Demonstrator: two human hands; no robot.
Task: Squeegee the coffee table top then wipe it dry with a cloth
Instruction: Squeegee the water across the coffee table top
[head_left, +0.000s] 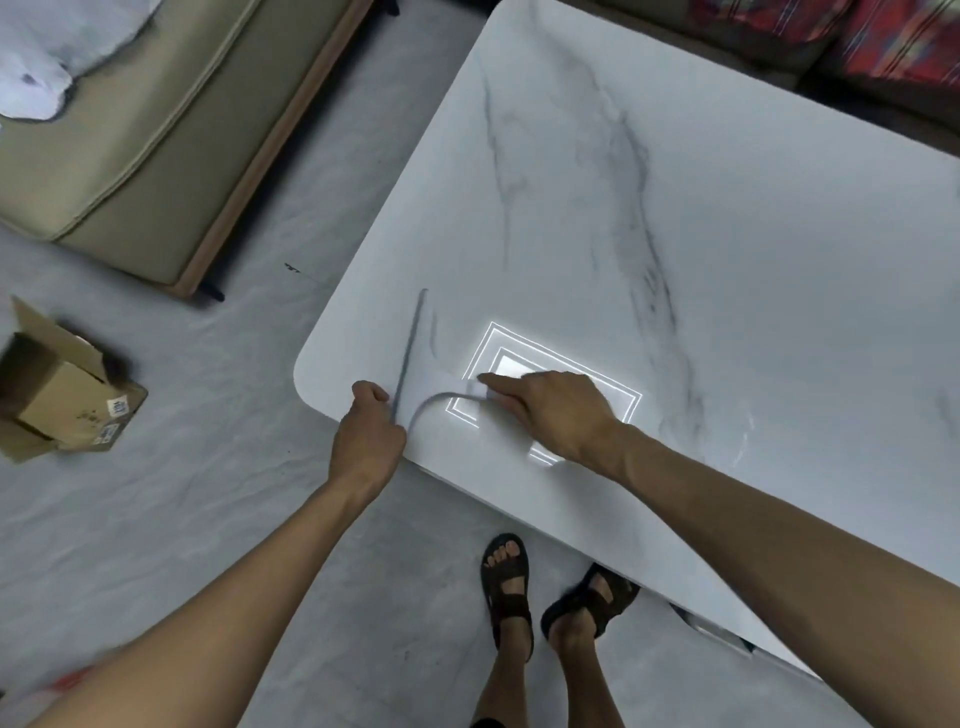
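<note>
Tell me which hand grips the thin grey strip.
The left hand, at the table's near edge, fingers curled round the strip; the right hand lies farther in on the tabletop.

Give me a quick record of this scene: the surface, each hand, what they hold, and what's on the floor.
surface: white marble-look coffee table, light reflection near the hands
left hand: grips the grey edge of a pale item at the table's near corner
right hand: on the tabletop, fingers at the item's other end; grip unclear
item type: blurred; squeegee or cloth, cannot tell
floor: open cardboard box, beige sofa
</note>
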